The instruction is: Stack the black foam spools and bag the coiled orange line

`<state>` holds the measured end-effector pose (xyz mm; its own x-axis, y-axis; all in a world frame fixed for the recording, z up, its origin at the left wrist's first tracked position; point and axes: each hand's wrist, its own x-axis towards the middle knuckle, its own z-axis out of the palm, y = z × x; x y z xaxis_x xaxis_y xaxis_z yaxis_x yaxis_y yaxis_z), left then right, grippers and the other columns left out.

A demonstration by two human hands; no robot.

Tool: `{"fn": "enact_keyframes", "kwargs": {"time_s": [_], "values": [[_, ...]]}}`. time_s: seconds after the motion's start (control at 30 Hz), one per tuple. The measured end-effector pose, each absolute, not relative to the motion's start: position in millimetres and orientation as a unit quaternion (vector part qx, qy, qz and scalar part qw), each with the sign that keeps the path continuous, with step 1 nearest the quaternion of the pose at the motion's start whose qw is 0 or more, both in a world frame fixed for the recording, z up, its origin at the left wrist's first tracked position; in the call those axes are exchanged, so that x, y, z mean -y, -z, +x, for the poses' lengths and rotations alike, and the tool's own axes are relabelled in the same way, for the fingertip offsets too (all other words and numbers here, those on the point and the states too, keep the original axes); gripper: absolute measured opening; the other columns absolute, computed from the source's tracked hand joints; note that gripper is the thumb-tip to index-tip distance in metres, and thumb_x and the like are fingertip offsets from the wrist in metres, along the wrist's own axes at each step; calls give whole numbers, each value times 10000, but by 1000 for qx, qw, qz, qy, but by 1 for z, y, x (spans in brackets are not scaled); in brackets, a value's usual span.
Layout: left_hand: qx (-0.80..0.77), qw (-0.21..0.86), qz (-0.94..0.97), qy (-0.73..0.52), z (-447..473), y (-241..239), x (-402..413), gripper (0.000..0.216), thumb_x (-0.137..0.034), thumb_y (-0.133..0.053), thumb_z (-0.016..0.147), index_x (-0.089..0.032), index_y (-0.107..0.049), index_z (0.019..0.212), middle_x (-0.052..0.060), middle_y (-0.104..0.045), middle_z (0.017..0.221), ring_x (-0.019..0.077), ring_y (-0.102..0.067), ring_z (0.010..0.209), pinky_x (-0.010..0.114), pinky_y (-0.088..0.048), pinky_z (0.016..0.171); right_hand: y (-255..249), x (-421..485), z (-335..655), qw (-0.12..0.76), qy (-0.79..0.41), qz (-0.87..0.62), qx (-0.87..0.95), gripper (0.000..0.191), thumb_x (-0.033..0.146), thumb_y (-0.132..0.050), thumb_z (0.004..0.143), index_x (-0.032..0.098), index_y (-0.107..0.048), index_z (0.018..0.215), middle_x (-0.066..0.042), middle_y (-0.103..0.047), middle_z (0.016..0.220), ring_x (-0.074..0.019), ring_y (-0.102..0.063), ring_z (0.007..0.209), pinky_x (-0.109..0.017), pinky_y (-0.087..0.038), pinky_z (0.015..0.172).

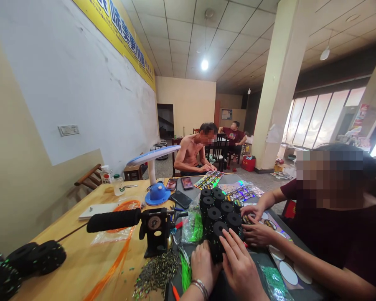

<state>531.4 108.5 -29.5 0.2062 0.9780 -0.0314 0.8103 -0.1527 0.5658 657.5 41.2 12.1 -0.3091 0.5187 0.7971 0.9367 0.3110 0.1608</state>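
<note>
A cluster of black foam rolls (214, 214) with green flecks and a hole through each stands upright on the dark mat, close in front of me. My left hand (203, 262), with a bracelet at the wrist, curls round the near left side of the closest foam roll (219, 228). On that roll's right side rests my right hand (238, 260), its fingers long and close together. The roll is between both hands; their thumbs are mostly hidden. Beside my left hand lie green strands (185, 269) and a pile of small metal pieces (158, 271).
A co-worker's hands (253, 225) handle round stickers close on the right. Left of the rolls stands a clamp device with a black foam handle (114, 219). A blue-based lamp (156, 193), phone (181, 199) and sticker sheets (241, 190) lie beyond. Another person sits opposite.
</note>
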Motion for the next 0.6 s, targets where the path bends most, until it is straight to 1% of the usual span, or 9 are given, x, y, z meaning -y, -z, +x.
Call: {"fn": "enact_keyframes", "kwargs": {"time_s": [0.1, 0.2, 0.3, 0.37, 0.4, 0.47, 0.5, 0.53, 0.6], "values": [[-605, 240, 738, -178, 532, 29, -107, 460, -333, -574, 798, -142, -598, 1215, 89, -597, 1194, 279, -515, 1181, 431, -404, 1030, -14, -42, 656, 325, 322, -486, 744, 399, 95, -347, 993, 82, -481, 1368, -59, -360, 1506, -261, -307, 1409, -397, -431, 1028], [-603, 238, 739, -182, 530, 21, -101, 490, -307, -593, 799, -140, -586, 1259, 85, -586, 1232, 266, -500, 1198, 421, -382, 1050, -20, -39, 655, 332, 330, -482, 741, 387, 91, -350, 995, 73, -488, 1357, -70, -372, 1497, -262, -317, 1403, -389, -404, 1036], [-590, 244, 743, -201, 518, 11, -89, 600, -258, -628, 771, -148, -537, 1354, 78, -534, 1329, 252, -444, 1256, 416, -318, 1107, -27, -34, 655, 340, 332, -475, 740, 366, 100, -355, 1003, 63, -504, 1335, -86, -379, 1489, -278, -320, 1401, -386, -360, 1060], [-568, 260, 745, -235, 502, 6, -80, 623, -258, -652, 758, -169, -533, 1363, 60, -516, 1355, 245, -415, 1276, 428, -267, 1142, -31, -30, 654, 349, 334, -464, 743, 352, 120, -369, 1011, 57, -518, 1323, -106, -400, 1471, -297, -342, 1386, -393, -343, 1068], [-554, 269, 745, -255, 492, 4, -76, 604, -275, -666, 754, -182, -550, 1339, 48, -524, 1342, 244, -417, 1266, 440, -264, 1141, -33, -28, 653, 355, 336, -454, 745, 344, 127, -380, 1013, 51, -524, 1316, -120, -419, 1453, -304, -360, 1372, -395, -339, 1069], [-516, 252, 755, -315, 467, 2, -71, 491, -323, -686, 759, -205, -600, 1228, 30, -575, 1238, 225, -475, 1170, 433, -341, 1070, -38, -27, 646, 372, 340, -418, 756, 324, 124, -406, 1006, 35, -542, 1286, -148, -465, 1405, -302, -389, 1350, -387, -327, 1086], [-494, 215, 763, -358, 452, 2, -70, 436, -338, -697, 761, -208, -606, 1167, 26, -598, 1157, 207, -508, 1091, 408, -395, 1001, -40, -27, 640, 379, 345, -394, 763, 311, 116, -417, 998, 26, -551, 1263, -157, -490, 1375, -291, -400, 1341, -379, -315, 1104], [-473, 158, 765, -407, 436, 1, -69, 400, -340, -707, 763, -207, -593, 1124, 19, -607, 1077, 181, -531, 1010, 365, -436, 920, -43, -28, 633, 385, 346, -372, 771, 302, 105, -422, 988, 18, -562, 1241, -160, -515, 1341, -275, -409, 1335, -366, -297, 1129], [-455, 31, 742, -491, 397, -2, -71, 357, -307, -710, 782, -211, -546, 1085, -6, -600, 961, 127, -548, 893, 279, -464, 796, -47, -33, 614, 392, 342, -326, 789, 281, 112, -428, 988, 12, -577, 1205, -158, -547, 1298, -249, -437, 1313, -328, -306, 1137]]}}
